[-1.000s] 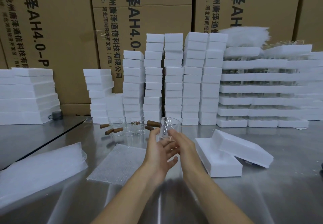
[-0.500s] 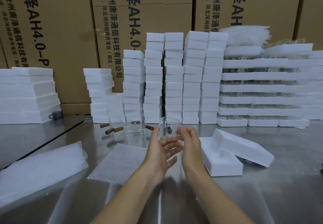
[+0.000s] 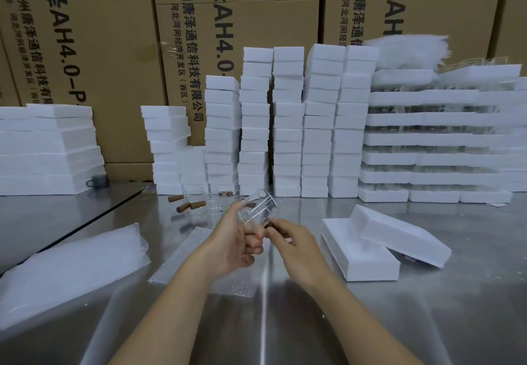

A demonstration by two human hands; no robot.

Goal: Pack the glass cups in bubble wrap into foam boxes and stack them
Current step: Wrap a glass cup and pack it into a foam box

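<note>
A glass cup (image 3: 258, 207) is held in the air above the metal table (image 3: 370, 322), tilted, with its mouth turned away from the person. Its body is gripped by the curled fingers of the left hand (image 3: 232, 240), and the brown handle (image 3: 269, 224) is pinched by the right hand (image 3: 296, 247). Probably both hands are used because glass is fragile and slippery. A sheet of bubble wrap (image 3: 182, 253) is spread just below, so the cup can be laid on it for wrapping. An open foam box (image 3: 362, 262) is placed near on the right, with its lid (image 3: 399, 236) leaned on it, ready for the wrapped cup. More cups (image 3: 199, 203) are seen behind.
</note>
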